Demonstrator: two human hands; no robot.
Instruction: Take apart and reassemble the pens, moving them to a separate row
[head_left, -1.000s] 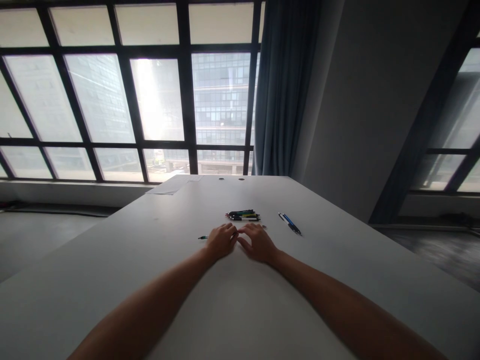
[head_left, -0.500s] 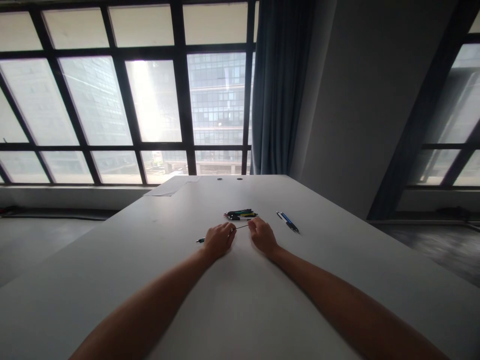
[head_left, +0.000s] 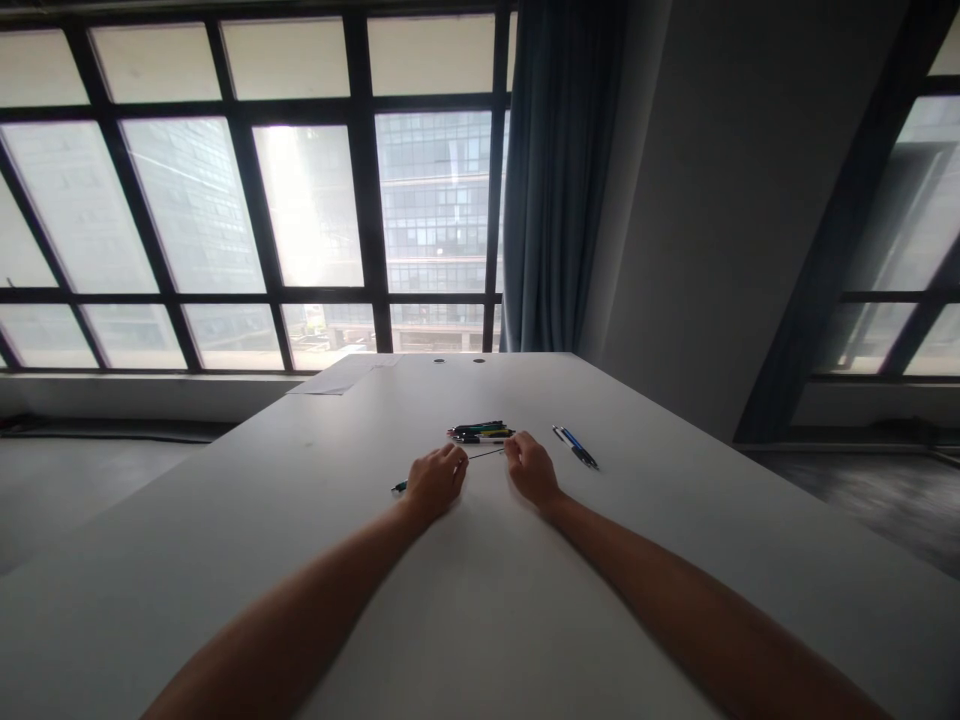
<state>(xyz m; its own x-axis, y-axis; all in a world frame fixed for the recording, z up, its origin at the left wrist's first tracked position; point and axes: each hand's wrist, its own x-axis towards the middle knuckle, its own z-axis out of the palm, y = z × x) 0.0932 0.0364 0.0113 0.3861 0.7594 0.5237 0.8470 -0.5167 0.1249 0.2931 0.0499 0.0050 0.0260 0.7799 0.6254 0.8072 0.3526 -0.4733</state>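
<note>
My left hand (head_left: 436, 480) is closed around a pen, whose green end (head_left: 399, 487) sticks out on its left side. A thin dark pen refill (head_left: 486, 455) spans the gap between my two hands. My right hand (head_left: 531, 468) pinches the far end of this refill; the fingertips hide that end. Just beyond my hands lies a pile of several pens (head_left: 480, 432), dark, green, yellow and white. Right of my right hand, a blue pen (head_left: 577, 444) and a white-and-black pen (head_left: 571, 446) rest side by side.
The white table (head_left: 480, 600) stretches away toward the windows. Sheets of paper (head_left: 330, 380) lie at its far left edge, and two round dark holes (head_left: 459, 361) sit near the far end. A blue curtain (head_left: 559, 200) hangs behind.
My hands have moved slightly apart, the left one leftward and the right one rightward. More of the thin refill shows between them. The pens on the table stay where they were.
</note>
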